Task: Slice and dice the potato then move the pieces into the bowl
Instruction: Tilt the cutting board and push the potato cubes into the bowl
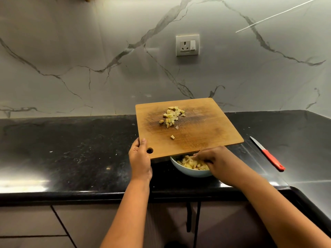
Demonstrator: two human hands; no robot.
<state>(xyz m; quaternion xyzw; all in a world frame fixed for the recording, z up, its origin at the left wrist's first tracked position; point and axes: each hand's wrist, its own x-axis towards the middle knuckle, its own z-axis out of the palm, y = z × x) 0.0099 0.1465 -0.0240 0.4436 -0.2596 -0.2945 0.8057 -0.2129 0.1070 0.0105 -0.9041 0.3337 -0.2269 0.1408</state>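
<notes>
My left hand [140, 158] grips the near left corner of a wooden cutting board [202, 129], which is lifted and tilted over a white bowl [189, 171]. A small heap of diced potato [172, 116] lies on the upper middle of the board, with one loose cube lower down. The bowl holds several more diced potato pieces [192, 163] and is partly hidden under the board's near edge. My right hand [215, 158] hovers over the bowl at the board's edge, its fingers bent down and touching the pieces in the bowl.
A red-handled knife [266, 153] lies on the black stone counter [71, 149] to the right of the board. A wall socket [187, 45] sits on the marble backsplash. Cabinet fronts lie below the counter's front edge.
</notes>
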